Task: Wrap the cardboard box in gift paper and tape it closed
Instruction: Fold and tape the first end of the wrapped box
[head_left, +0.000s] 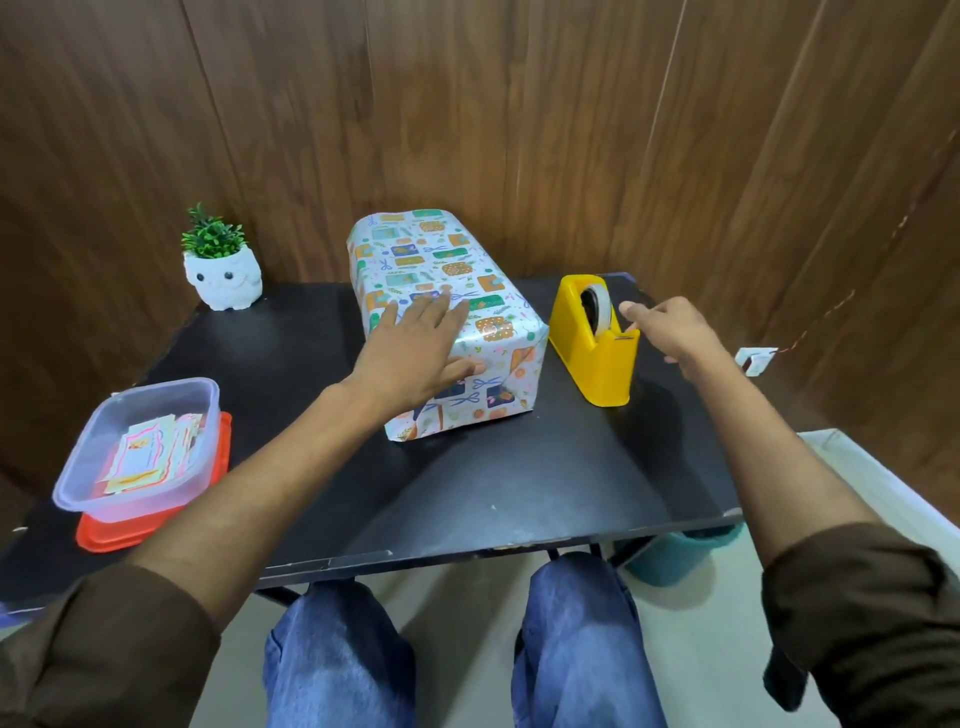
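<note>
The box, covered in white gift paper printed with small presents, lies lengthwise in the middle of the black table. My left hand rests flat on its near top, fingers spread, thumb over the front edge. A yellow tape dispenser with a roll of tape stands just right of the box. My right hand hovers at the dispenser's cutter end, fingers reaching toward the tape; I cannot see whether it pinches a strip.
A clear plastic tub of paper cards sits on a red lid at the table's left front. A white owl pot with a green plant stands at the back left. Wooden walls close in behind. A teal bin is under the right corner.
</note>
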